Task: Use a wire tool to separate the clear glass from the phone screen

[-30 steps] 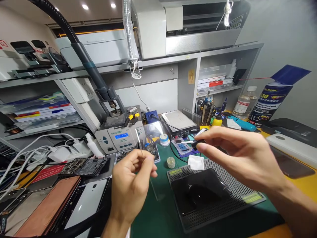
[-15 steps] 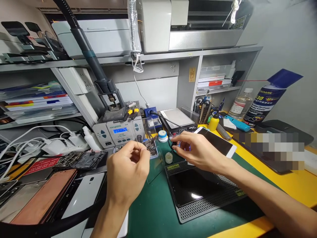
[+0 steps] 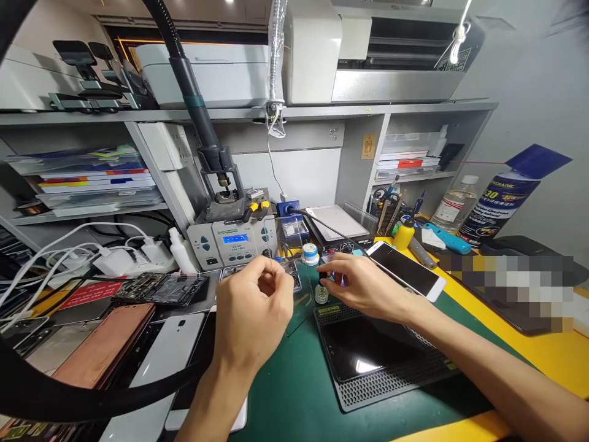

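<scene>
My right hand (image 3: pixel 363 283) pinches a black cap (image 3: pixel 323 275) between thumb and fingertips. That cap is at the mouth of a small clear glass bottle (image 3: pixel 321 294) standing on the green mat; whether it is screwed on I cannot tell. My left hand (image 3: pixel 257 307) is raised over the mat with thumb and forefinger pressed together; what lies between them, perhaps something thin, is too small to name. Below my right wrist, a phone with a dark screen (image 3: pixel 359 350) lies on a grey perforated pad (image 3: pixel 368 393).
A white phone (image 3: pixel 407 271) lies behind my right forearm. At the back are a soldering station (image 3: pixel 230 242), a blue-and-white tub (image 3: pixel 310 254) and a yellow bottle (image 3: pixel 404 234). Several phones, one a white phone back (image 3: pixel 161 362), crowd the left. A spray can (image 3: pixel 499 205) stands right.
My right hand has brought the black cap over and down onto the mouth of the glass bottle. My left hand keeps its pinch. The whole view has shifted slightly.
</scene>
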A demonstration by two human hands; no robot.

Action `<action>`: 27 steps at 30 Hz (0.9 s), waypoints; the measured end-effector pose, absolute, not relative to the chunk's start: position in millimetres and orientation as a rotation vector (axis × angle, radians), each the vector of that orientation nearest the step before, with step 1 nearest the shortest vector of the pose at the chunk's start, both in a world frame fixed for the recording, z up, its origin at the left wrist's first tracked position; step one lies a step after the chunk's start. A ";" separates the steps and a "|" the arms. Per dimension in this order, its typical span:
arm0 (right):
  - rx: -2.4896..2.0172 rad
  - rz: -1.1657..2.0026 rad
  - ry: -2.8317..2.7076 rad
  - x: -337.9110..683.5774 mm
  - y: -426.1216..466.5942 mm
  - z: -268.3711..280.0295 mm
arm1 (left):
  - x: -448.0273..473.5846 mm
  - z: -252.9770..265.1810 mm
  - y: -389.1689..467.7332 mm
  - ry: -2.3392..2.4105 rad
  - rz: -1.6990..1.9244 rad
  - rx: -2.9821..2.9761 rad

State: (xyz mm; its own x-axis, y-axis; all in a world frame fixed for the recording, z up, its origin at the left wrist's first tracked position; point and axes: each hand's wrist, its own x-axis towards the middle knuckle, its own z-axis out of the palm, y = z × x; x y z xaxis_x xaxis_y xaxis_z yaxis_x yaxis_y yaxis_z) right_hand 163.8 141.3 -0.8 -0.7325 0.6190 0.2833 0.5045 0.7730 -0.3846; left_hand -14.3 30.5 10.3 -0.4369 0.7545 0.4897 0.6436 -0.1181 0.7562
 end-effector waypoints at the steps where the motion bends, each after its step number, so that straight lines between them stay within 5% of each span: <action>1: -0.848 0.403 -2.588 163.4 141.6 -1.0 | -14.1 10.3 30.6 2.013 1.611 1.612; 27: -0.969 0.833 -2.186 182.1 144.1 10.2 | -9.7 11.9 29.1 1.826 1.605 1.424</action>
State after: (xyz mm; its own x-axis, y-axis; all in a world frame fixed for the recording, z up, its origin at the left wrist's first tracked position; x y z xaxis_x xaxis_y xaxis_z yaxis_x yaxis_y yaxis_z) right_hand 182.1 144.1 10.2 -0.5536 0.7894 0.2652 0.4126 0.5366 -0.7361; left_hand -9.7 29.1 11.9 -0.4501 0.8195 0.3546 0.4570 -0.1298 0.8800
